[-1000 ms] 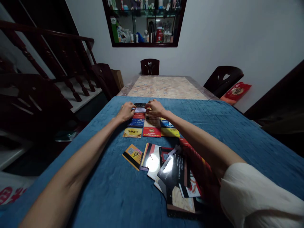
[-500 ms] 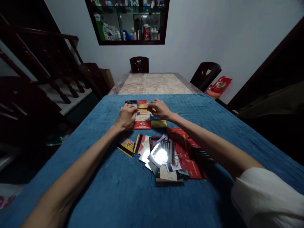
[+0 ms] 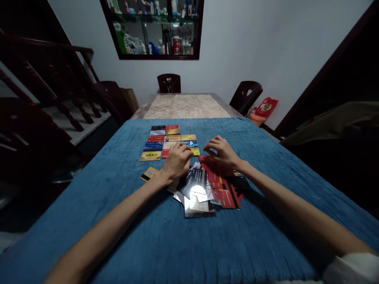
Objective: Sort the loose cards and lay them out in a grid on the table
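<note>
Covering the near part of the tabletop (image 3: pixel 183 105), a blue cloth (image 3: pixel 142 240) runs under both forearms, with a white sleeve (image 3: pixel 353 268) at the lower right corner. A loose pile (image 3: pixel 204 189) of overlapping cards lies on it between the arms: dark and pale ones at the front and left, one catching a bright glare, and red cards (image 3: pixel 228 197) on the right. An orange card (image 3: pixel 148 173) shows left of the left wrist, partly hidden by it. The left hand (image 3: pixel 177 159) is over the pile's far left edge, its fingers curled close together; whether it holds a card cannot be told. The right hand (image 3: pixel 223 152) is above the far end of the red cards, fingers bent and a little apart; whether they touch is unclear. Just beyond the pile, sorted cards (image 3: pixel 154 146) lie flat in three columns, a yellow card (image 3: pixel 151 156) nearest on the left, others partly covered by the left hand. Past the cloth, the bare patterned tabletop stretches toward dark chairs (image 3: pixel 169 83), a box (image 3: pixel 129 98) on the left and a red bag (image 3: pixel 266 107) on the right. A framed cabinet (image 3: pixel 160 57) with bottles is set in the far wall.
</note>
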A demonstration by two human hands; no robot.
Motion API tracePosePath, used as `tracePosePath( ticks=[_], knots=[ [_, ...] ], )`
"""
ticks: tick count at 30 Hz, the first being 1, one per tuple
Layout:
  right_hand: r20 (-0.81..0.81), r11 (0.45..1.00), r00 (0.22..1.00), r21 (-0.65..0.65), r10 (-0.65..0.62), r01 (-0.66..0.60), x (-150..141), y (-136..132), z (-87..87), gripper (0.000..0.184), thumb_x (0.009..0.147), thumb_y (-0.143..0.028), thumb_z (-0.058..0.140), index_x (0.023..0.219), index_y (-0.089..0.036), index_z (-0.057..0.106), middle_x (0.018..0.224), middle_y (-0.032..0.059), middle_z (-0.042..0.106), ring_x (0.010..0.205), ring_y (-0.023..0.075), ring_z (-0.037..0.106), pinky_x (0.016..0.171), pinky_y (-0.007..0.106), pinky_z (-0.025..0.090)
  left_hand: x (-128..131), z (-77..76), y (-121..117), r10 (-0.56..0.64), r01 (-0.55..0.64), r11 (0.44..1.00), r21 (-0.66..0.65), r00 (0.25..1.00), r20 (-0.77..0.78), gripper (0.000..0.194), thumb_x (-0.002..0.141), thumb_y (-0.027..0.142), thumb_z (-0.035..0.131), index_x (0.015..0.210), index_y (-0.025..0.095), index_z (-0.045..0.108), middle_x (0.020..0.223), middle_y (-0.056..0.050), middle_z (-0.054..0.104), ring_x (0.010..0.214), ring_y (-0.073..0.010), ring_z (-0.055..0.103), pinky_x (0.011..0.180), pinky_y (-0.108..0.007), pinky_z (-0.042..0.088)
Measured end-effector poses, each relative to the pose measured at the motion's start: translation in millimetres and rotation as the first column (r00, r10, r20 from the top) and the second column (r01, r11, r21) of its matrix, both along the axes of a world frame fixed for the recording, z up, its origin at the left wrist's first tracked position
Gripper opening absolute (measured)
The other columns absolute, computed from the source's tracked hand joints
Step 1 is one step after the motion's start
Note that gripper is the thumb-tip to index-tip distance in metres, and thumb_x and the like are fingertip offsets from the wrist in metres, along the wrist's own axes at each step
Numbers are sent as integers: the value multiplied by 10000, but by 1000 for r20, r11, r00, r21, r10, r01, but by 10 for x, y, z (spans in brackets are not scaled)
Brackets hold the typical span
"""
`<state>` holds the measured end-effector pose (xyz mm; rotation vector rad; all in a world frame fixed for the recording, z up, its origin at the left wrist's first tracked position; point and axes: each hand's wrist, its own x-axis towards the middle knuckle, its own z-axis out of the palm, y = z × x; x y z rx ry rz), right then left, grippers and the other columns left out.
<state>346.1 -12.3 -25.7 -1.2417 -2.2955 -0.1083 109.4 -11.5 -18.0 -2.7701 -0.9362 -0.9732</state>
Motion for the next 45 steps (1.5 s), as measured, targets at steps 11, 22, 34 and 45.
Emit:
tracePosePath(
  ticks=[11,22,34,45],
  knots=[
    [-16,981,987,-110,161,-161,270,-519,-153,362,847,-98,512,1086,-262,729,1153,90,716,1046,258,537,929,467,439,346,-135,-763,-138,133,990,-35,970,-199,215,957,237,491,1034,174,682,1100,-142,680,1174,-310,521,931,-504,449],
    [83,989,990,-106,117,-108,506,-700,-190,356,873,-184,537,1160,-267,730,1161,110,725,1086,289,553,915,487,467,533,-193,-880,-110,114,993,-9,940,-324,339,967,396,482,1038,138,690,1102,-174,669,1207,-357,513,988,-556,397],
    [63,991,992,-79,112,-107,560,-758,-157,280,910,-257,535,1117,-232,722,1128,132,685,1039,280,530,899,481,492,781,-157,-902,-17,-16,995,-103,951,-308,399,949,460,517,1069,113,673,1175,-175,662,1209,-346,503,983,-547,406],
    [34,949,986,-280,162,-147,581,-813,-52,460,781,-145,570,1220,-227,682,1232,97,667,1077,274,523,952,487,462,777,-174,-874,11,-71,975,-209,961,-275,325,934,382,538,1066,108,652,1229,-157,638,1270,-335,459,1025,-536,389]
  ],
)
